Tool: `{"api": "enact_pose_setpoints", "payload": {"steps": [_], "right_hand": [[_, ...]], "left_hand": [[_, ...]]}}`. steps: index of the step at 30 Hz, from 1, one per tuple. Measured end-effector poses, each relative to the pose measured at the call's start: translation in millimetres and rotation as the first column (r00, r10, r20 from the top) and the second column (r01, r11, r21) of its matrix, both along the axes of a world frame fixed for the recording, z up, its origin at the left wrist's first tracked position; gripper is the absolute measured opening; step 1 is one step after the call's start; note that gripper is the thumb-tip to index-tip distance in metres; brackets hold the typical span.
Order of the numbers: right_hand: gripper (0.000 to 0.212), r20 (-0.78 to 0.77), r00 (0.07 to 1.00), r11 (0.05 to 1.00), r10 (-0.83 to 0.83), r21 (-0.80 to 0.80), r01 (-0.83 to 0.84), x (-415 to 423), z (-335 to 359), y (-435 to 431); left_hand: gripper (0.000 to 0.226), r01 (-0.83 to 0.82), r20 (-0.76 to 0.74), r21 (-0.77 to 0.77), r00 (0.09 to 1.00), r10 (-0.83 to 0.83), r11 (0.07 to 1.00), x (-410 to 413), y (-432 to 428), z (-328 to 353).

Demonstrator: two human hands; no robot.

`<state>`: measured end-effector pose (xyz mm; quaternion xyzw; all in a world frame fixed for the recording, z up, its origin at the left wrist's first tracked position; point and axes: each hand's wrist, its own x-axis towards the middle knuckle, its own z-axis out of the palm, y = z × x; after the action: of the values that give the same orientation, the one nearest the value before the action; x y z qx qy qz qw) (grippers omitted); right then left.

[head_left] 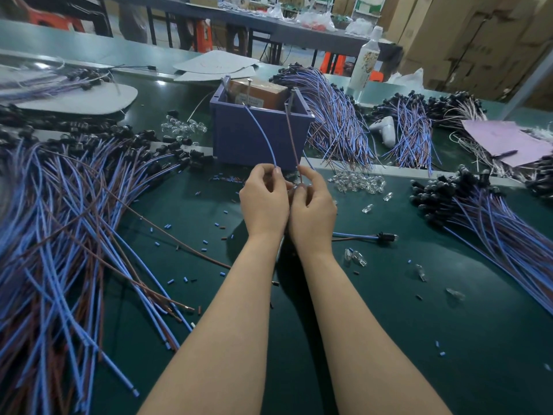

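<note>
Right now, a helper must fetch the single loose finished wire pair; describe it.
Find the purple box at centre, then the right hand in front of it. Just right of that wrist lies a lone wire pair, blue and brown, ending in one black socket, apart from the bundles.

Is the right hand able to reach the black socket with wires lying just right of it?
Probably yes: the black socket lies near the right hand with nothing between them. But that hand pinches a brown wire, so it would have to release it first.
</note>
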<state>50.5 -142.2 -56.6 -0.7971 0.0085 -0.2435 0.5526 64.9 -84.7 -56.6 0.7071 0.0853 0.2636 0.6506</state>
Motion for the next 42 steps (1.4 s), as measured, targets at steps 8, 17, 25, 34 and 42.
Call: {"api": "enact_pose_setpoints", "payload": {"steps": [8,17,25,34,42], "right_hand": [[0.027,0.023,0.998,0.997,-0.066,0.046,0.065,1.3,-0.9,-0.5],[0.025,0.009,0.996,0.992,-0.094,0.08,0.093,1.9,-1.1,-1.1],[0.02,-0.004,0.998,0.998,-0.069,-0.014,0.069,-4.5,9.0,-0.7],[0.018,0.073,0.99,0.932,0.118,-0.352,-0.085,-18.1,72.5,-45.4],[0.027,0.271,0.917,0.954,-0.293,0.144,0.262,-38.2,112.4,-143.5]], "left_hand": [[0.012,0.001,0.011,0.044,1.0,-0.001,0.999,0.2,-0.7,0.1],[0.013,0.012,0.01,0.039,1.0,-0.012,0.999,-1.0,-0.2,0.6],[0.013,0.042,-0.003,0.037,0.999,-0.042,0.998,-1.2,1.2,6.3],[0.019,0.263,0.138,0.217,0.945,-0.296,0.94,-17.2,-15.3,87.1],[0.032,0.257,0.19,0.309,0.927,-0.324,0.916,-43.2,-128.9,124.7]]}}
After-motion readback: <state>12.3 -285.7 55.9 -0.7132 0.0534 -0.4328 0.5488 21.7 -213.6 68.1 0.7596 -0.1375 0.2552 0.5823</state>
